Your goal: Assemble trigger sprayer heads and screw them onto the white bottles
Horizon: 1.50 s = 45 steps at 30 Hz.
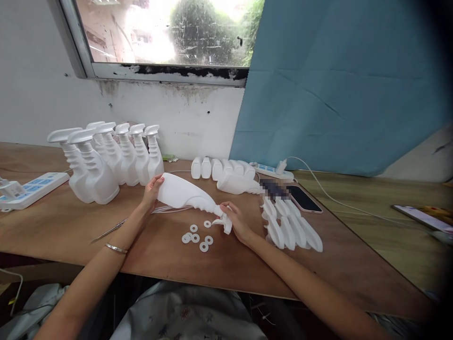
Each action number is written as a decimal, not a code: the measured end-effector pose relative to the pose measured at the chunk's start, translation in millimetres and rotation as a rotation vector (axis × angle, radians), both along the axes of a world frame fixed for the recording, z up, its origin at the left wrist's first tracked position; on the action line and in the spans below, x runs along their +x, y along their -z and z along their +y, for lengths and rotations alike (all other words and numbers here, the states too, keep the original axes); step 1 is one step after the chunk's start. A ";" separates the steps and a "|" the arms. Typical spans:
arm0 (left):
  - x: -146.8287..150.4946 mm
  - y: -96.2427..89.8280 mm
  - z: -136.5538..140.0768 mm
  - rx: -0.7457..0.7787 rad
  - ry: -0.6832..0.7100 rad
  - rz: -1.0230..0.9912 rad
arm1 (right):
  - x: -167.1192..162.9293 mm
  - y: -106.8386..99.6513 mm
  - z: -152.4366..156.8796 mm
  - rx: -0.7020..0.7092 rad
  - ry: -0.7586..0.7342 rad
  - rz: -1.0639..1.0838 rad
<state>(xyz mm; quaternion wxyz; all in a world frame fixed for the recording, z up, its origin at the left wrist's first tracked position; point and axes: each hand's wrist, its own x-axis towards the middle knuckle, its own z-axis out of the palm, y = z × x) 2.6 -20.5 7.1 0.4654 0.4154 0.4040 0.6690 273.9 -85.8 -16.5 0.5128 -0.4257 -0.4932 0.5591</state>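
Observation:
A white plastic spray bottle (186,192) lies tilted on its side in the air above the table, its base to the left and its neck to the right. My left hand (153,191) is closed around the base end. At the neck, my right hand (235,219) has its fingers closed on a white trigger sprayer head (223,223), which meets the bottle's mouth; how far it is screwed on cannot be seen. Just below, several flat white ring washers (195,238) are scattered on the brown table (159,255).
Several spray bottles with heads (95,170) stand at the left. Bottles (233,182) lie at the back, and white sprayer covers (293,229) at the right. Tweezers (108,231), power strips (38,189) and a phone (305,198) are also on the table.

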 end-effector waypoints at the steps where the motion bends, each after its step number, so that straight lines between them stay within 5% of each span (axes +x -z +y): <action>1: 0.2 -0.1 -0.3 -0.003 0.001 0.003 | 0.1 0.1 0.0 -0.020 -0.028 -0.013; 7: -1.1 -1.1 -1.6 -0.008 -0.007 0.000 | 3.3 -0.2 -4.1 -0.014 -0.201 -0.070; 18: 1.1 2.1 0.2 -0.039 -0.022 0.016 | -2.5 -4.7 -4.4 -0.128 -0.069 0.060; 26: 0.9 2.0 -0.4 -0.030 -0.014 0.004 | 1.5 -11.1 -8.9 -0.208 -0.253 -0.024; 45: 2.5 0.4 -2.3 -0.029 -0.039 -0.007 | -0.5 -5.5 -7.9 -0.249 -0.235 0.074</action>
